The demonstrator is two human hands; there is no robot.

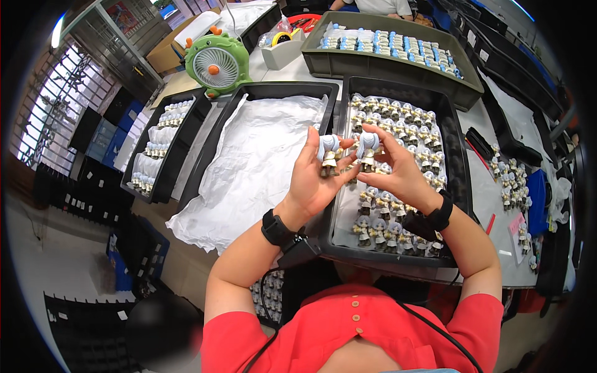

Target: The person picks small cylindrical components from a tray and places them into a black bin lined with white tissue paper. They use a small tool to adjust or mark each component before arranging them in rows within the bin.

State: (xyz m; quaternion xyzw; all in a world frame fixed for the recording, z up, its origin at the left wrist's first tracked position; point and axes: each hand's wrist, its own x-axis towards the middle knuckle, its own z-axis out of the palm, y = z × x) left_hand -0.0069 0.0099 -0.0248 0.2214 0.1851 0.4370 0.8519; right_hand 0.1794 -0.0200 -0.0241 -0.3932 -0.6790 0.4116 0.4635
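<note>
My left hand (311, 183) is closed on a small figurine (329, 158) with pale blue-white hair, a whitish outfit and dark feet. A matching figurine (368, 151) is gripped between the thumb and fingers of my right hand (401, 177). Both figurines are upright, side by side, with their long hair toward me. They are held above the left part of a black tray (460, 205) where rows of similar figurines (387, 229) lie on white lining. Left of it, a second black tray (333, 93) has crumpled white sheet (255, 155) spread over it.
A narrower black tray (171, 193) with figurine rows stands far left. Behind are a green fan (217, 62), a tape dispenser (283, 51) and a large olive bin (385, 65) of blue-and-white pieces. Loose figurines (513, 183) lie at right. Another person (379, 6) sits across.
</note>
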